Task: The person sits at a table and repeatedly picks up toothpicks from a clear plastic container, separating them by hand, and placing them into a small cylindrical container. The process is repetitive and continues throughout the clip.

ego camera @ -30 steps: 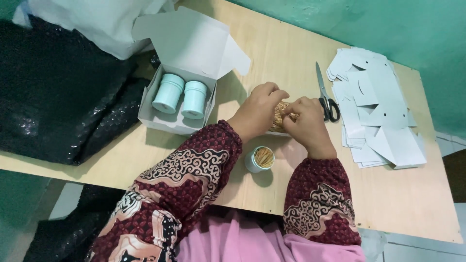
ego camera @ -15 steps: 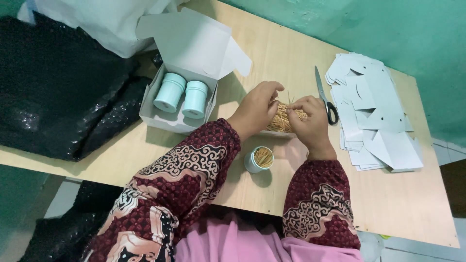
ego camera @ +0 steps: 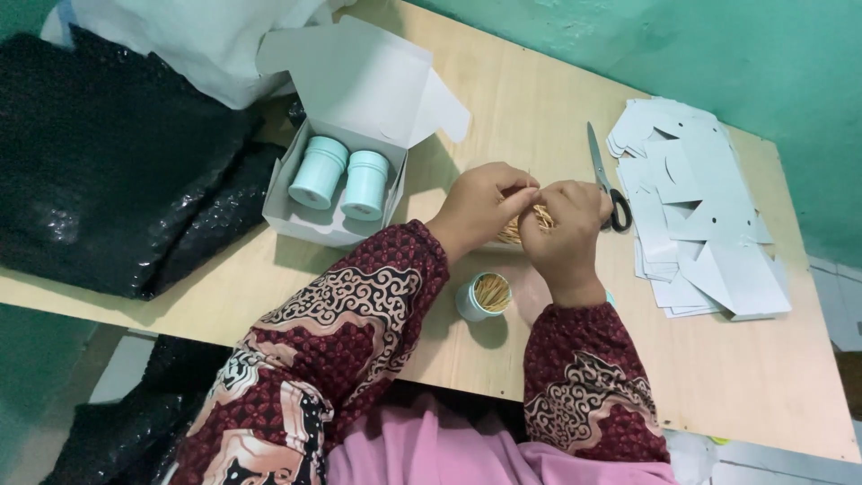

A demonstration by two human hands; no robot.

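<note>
Pinching a bundle of toothpicks [ego camera: 537,218] between both hands, we hold our left hand [ego camera: 485,205] and right hand [ego camera: 564,224] closed in a tight grip above the worktop [ego camera: 539,99]. Just below stands an open mint tube [ego camera: 483,297] of toothpicks; scissors [ego camera: 603,171] lie beside white cards [ego camera: 696,207].

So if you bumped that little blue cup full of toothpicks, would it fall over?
Probably. The little cup stands upright and open near the table edge, looks narrow and light, so it would likely tip. Its round side suggests rolling, and the toothpicks might spill.
</note>
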